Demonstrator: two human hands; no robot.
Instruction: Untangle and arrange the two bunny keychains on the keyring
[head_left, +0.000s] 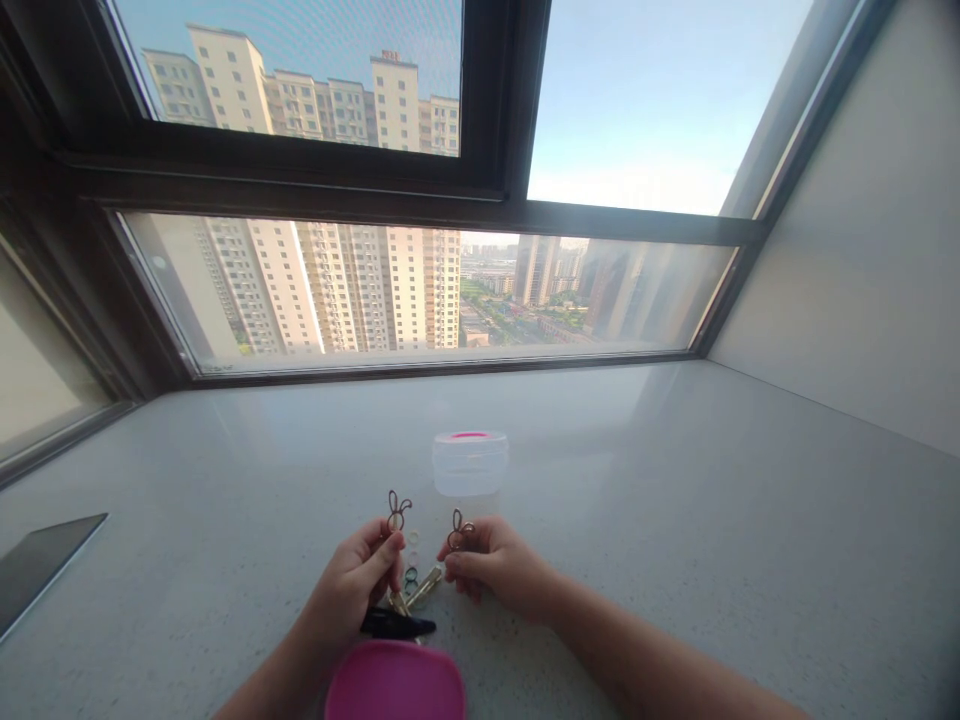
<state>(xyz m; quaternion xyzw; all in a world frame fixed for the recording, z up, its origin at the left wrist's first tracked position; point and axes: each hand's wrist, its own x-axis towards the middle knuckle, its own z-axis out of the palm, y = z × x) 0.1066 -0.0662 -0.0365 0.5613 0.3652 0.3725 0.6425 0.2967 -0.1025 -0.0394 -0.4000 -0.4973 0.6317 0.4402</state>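
ornament of brown loops (397, 511) pinched by left hand (364, 572), similar ornament (457, 528) pinched by right hand (497, 560); translucent box (471, 466) beyond.

We are looking through one head-worn camera, facing forward and down across a speckled windowsill (637, 480) toward the dark-framed window (517, 120) and, far beyond, the apartment towers (345, 290). We are viewing the left hand (366, 565) and right hand (501, 560) from above and behind, fairly near, low in the wide view.

The wire shapes (395, 512) are brown, the dish (397, 682) pink, the countertop (637, 500) speckled pale grey.
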